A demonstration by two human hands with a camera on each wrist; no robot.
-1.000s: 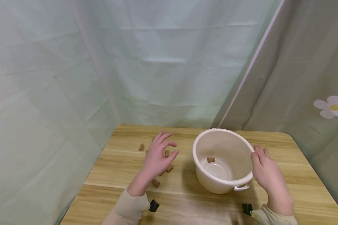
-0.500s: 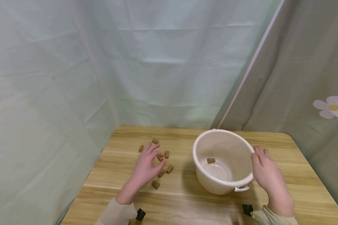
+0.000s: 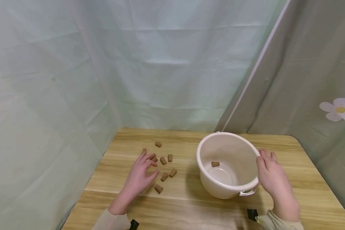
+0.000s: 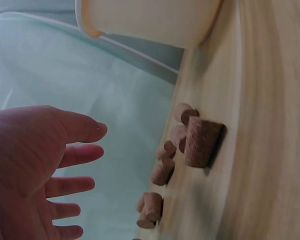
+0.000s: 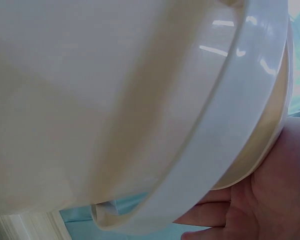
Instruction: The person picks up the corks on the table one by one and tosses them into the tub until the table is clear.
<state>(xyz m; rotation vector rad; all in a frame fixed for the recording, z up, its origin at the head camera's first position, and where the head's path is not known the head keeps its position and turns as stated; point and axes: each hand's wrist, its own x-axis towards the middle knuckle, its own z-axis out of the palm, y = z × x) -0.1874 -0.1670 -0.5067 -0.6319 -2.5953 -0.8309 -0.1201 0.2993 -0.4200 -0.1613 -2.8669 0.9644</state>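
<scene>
Several brown cork stoppers point(image 3: 164, 176) lie scattered on the left half of the wooden table. My left hand point(image 3: 138, 176) hovers beside them, fingers spread and thumb apart, with nothing in its grasp; the left wrist view shows a large cork point(image 4: 202, 142) beyond the fingertips. On the right stands a cream plastic bucket point(image 3: 218, 188), and a single cork point(image 3: 215, 164) lies inside it. My right hand point(image 3: 273, 174) holds the bucket's right rim, thumb over the edge and fingers outside. The right wrist view shows those fingers point(image 5: 207, 215) partly behind the bucket's handle point(image 5: 210, 145).
Pale green curtains point(image 3: 172, 80) hang behind and beside the table point(image 3: 189, 210). A grey curtain section with a white flower print point(image 3: 340, 109) is at the right. One cork point(image 3: 158, 144) lies farther back than the others.
My left hand has moved left and toward me, away from the bucket, uncovering more corks. The right hand and the bucket have stayed in place.
</scene>
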